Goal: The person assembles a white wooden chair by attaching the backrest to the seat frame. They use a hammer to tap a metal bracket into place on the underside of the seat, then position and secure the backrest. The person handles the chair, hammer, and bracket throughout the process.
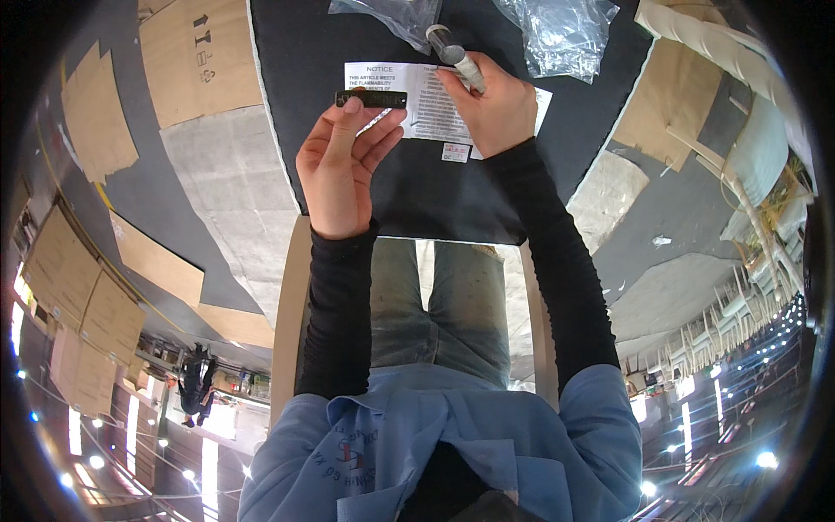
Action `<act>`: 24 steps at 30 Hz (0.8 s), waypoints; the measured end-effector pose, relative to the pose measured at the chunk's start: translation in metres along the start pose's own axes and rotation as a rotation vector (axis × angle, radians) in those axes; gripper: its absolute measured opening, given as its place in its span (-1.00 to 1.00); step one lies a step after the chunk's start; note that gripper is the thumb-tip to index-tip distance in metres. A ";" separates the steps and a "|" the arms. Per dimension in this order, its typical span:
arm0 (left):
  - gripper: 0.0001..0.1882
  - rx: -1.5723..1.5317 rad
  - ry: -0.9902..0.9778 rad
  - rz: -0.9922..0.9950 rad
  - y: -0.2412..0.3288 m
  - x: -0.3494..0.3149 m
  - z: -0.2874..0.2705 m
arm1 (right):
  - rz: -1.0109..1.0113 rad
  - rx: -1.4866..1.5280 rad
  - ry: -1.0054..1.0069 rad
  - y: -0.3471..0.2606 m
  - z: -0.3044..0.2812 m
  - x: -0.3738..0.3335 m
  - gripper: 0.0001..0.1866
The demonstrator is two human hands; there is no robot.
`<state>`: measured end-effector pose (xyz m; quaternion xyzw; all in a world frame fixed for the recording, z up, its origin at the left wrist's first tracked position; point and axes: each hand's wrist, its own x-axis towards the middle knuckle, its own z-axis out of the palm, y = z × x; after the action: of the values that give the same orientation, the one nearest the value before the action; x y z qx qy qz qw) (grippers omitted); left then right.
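My left hand (339, 165) is raised over the near part of the black-covered table (426, 200). Its thumb and fingers pinch a small dark rectangular bar (371, 99) with a tiny hole near one end. My right hand (494, 106) is closed around a short cylindrical tool with a pale wrapped grip (470, 73) and a dark, shiny end (444, 42); its exact kind is unclear. Beneath both hands lies a white printed sheet (435, 117), partly covered by them. A small white label with red print (455, 152) rests at the sheet's near edge.
Clear plastic bags (561, 35) lie at the table's far side, one (391, 16) left of the tool. Flattened cardboard (200, 61) covers the floor to the left, more (665, 104) to the right. A person (197, 383) is in the distance at lower left.
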<state>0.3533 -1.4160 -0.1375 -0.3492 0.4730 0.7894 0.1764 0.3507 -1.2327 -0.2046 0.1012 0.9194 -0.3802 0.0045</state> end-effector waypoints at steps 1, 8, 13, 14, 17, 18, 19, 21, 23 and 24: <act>-0.86 0.001 0.000 -0.002 0.000 0.000 0.001 | -0.001 -0.003 -0.006 -0.001 0.000 0.001 -0.73; -0.78 -0.001 -0.011 0.004 0.002 -0.003 0.001 | -0.022 -0.077 -0.040 -0.003 0.005 0.003 -0.74; -0.79 0.008 0.014 0.081 0.004 -0.005 0.005 | 0.052 0.237 -0.110 -0.011 -0.004 0.002 -0.71; -0.79 0.020 0.035 0.106 0.004 -0.005 0.006 | 0.076 0.372 -0.132 -0.020 -0.010 -0.001 -0.71; -0.79 0.164 0.045 0.195 0.002 -0.009 0.008 | 0.152 0.545 -0.222 -0.055 -0.039 -0.008 -0.71; -0.77 0.249 0.016 0.236 0.001 -0.010 0.010 | 0.169 0.612 -0.236 -0.067 -0.047 -0.009 -0.83; -0.75 0.334 -0.009 0.278 0.002 -0.013 0.011 | 0.160 0.641 -0.230 -0.073 -0.050 -0.009 -0.84; -0.72 0.460 -0.038 0.320 0.006 -0.020 0.016 | 0.139 0.701 -0.219 -0.081 -0.052 -0.007 -0.86; -0.72 0.540 -0.047 0.320 0.014 -0.028 0.024 | 0.137 0.689 -0.227 -0.081 -0.053 -0.007 -0.85; -0.73 0.532 -0.042 0.324 0.018 -0.029 0.028 | 0.129 0.684 -0.213 -0.082 -0.052 -0.006 -0.85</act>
<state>0.3519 -1.3987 -0.0972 -0.1948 0.7087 0.6628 0.1432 0.3447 -1.2540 -0.1102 0.1143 0.7253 -0.6729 0.0900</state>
